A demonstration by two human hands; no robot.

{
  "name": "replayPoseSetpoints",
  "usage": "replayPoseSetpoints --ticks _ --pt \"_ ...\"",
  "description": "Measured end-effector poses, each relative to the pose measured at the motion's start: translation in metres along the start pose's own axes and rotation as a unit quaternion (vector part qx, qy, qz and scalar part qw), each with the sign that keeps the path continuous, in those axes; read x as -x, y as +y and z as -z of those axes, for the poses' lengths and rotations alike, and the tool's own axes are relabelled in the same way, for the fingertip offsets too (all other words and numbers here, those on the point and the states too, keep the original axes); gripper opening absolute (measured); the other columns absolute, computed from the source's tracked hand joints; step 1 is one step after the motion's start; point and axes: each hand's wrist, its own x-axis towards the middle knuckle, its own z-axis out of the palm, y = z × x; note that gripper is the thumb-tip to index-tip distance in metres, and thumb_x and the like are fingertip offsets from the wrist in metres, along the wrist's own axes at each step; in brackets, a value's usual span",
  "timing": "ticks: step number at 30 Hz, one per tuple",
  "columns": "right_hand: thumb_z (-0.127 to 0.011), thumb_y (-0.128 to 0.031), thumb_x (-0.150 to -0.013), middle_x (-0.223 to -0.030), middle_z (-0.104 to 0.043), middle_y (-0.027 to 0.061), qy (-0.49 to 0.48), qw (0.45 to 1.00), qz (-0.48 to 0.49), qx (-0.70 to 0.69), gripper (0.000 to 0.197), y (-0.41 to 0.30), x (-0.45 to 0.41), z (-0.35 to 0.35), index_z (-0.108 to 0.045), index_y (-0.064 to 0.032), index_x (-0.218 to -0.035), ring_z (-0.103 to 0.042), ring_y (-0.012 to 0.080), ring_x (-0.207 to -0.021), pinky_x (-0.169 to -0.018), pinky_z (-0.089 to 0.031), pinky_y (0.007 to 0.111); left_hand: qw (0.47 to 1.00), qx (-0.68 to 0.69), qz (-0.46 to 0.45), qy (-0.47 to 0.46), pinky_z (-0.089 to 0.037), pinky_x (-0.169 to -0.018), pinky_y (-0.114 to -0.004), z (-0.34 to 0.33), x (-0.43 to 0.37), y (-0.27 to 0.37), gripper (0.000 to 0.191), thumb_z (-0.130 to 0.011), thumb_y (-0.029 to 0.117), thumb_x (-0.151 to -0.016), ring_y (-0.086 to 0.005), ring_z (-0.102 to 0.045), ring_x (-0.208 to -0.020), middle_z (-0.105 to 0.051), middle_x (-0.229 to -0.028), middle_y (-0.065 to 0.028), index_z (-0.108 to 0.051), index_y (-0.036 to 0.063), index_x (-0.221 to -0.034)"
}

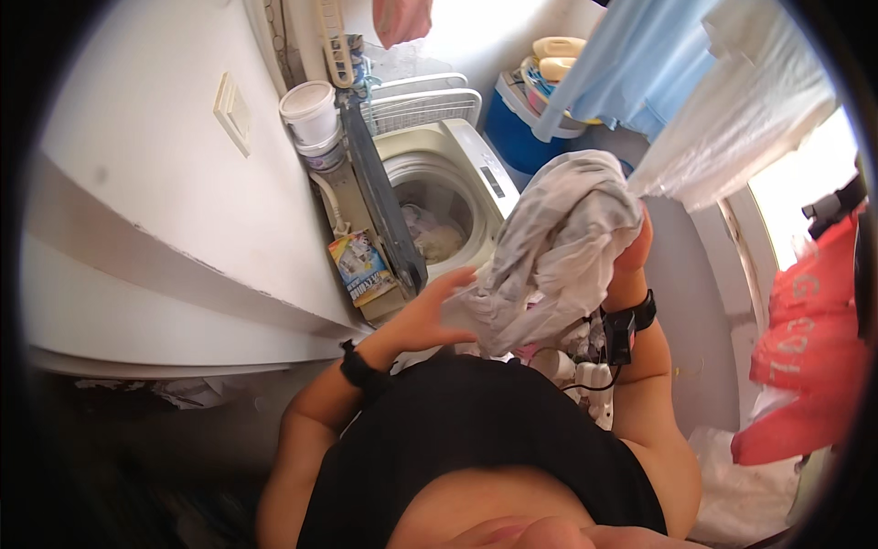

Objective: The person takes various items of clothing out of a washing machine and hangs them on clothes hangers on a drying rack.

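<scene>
A bunched piece of pale grey and white patterned fabric (562,240) hangs in front of me. My right hand (634,243) grips its right side, with the fingers mostly hidden behind the folds. At the fabric's lower left, my left hand (429,312) has its fingers and thumb spread apart; whether it touches the cloth is unclear. Beyond the hands stands a top-loading washing machine (456,130) with its dark lid (384,202) raised. Light-coloured laundry (435,233) lies inside the drum.
White tubs (309,110) and a printed packet (360,267) sit behind the lid. A blue bucket (518,130) stands beyond the machine. Blue cloth (624,62) and white cloth (748,103) hang at upper right, a red bag (802,357) at right. A white wall (151,171) bounds the left.
</scene>
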Motion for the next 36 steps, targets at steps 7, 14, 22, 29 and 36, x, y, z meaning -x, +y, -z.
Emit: replayPoseSetpoints --ticks 7,14,22,29,36 --pt "-0.035 -0.03 -0.094 -0.109 -0.055 0.009 -0.026 0.984 -0.131 -0.114 0.037 0.009 0.067 -0.023 -0.045 -0.0048 -0.119 -0.054 0.0223 -0.098 -0.088 -0.042 0.038 0.991 0.124 0.02 -0.036 -0.032 -0.097 -0.037 -0.058 -0.029 0.018 0.09 -0.075 0.02 -0.066 -0.0214 -0.036 -0.122 -0.032 -0.134 -0.0113 -0.02 0.0033 -0.135" --pt "-0.033 -0.029 -0.093 -0.111 -0.053 0.0106 0.111 0.975 -0.163 -0.106 0.039 0.026 0.136 0.009 -0.042 -0.0028 -0.121 -0.051 0.0242 -0.102 -0.092 -0.039 0.038 0.971 -0.162 -0.126 0.122 -0.04 -0.083 -0.036 -0.108 -0.028 0.046 0.065 -0.072 0.014 -0.062 -0.029 -0.048 -0.097 -0.045 -0.112 -0.0145 -0.041 0.0046 -0.119" --pt "-0.04 -0.021 -0.091 -0.108 -0.056 0.0129 0.109 0.961 -0.246 -0.06 0.032 0.011 0.179 0.074 -0.047 0.0006 -0.114 -0.055 0.0261 -0.096 -0.085 -0.044 0.037 0.968 0.021 0.12 0.219 -0.043 -0.06 -0.025 -0.127 -0.008 0.031 0.012 -0.053 0.007 -0.078 -0.0136 -0.052 -0.062 -0.057 -0.068 -0.0041 -0.058 0.0 -0.086" --pt "-0.058 -0.025 -0.081 -0.096 -0.061 0.0135 0.008 0.69 -0.284 0.666 0.037 -0.008 0.185 0.125 -0.053 0.0002 -0.107 -0.06 0.0239 -0.079 -0.073 -0.046 0.034 0.975 -0.123 0.093 0.161 -0.042 -0.058 -0.024 -0.127 -0.006 0.08 0.014 -0.055 0.013 -0.076 -0.0103 -0.051 -0.061 -0.056 -0.066 -0.0034 -0.059 0.0006 -0.082" --pt "-0.058 -0.013 -0.074 -0.091 -0.058 0.0147 -0.032 0.814 0.004 0.58 0.028 0.001 0.214 0.012 -0.053 -0.0054 -0.1 -0.055 0.0314 -0.088 -0.076 -0.044 0.036 0.971 -0.207 0.118 -0.015 -0.04 -0.054 -0.03 -0.156 -0.032 0.096 0.022 -0.055 0.021 -0.073 -0.0181 -0.05 -0.057 -0.053 -0.062 -0.0113 -0.059 -0.0007 -0.073"
